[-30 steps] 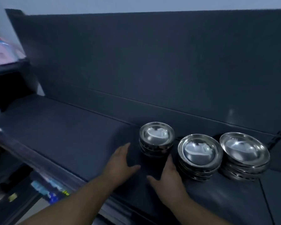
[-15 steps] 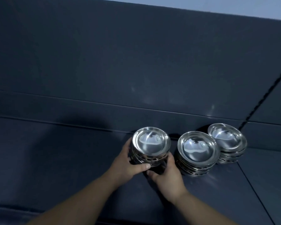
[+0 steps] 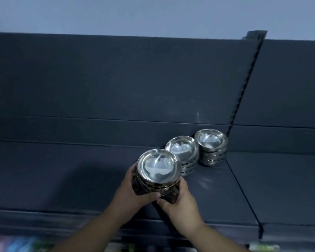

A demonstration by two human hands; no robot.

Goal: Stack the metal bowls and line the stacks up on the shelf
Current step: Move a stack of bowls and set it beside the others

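Note:
Three stacks of shiny metal bowls are on the dark grey shelf. The nearest stack is gripped from both sides: my left hand wraps its left side and my right hand its right side. This stack looks raised and tilted toward me, but I cannot tell if it clears the shelf. Behind it to the right stands a second stack, and further right a third stack near the back panel. My fingers hide the lower bowls of the held stack.
The dark back panel rises behind the shelf, with a slotted upright at the right. A seam divides this shelf from the adjoining one. Colourful blurred goods show below the front edge.
Both hands went from lying open in front of the nearest stack to closing around it. The stack has come toward me and up, and the camera view has shifted left.

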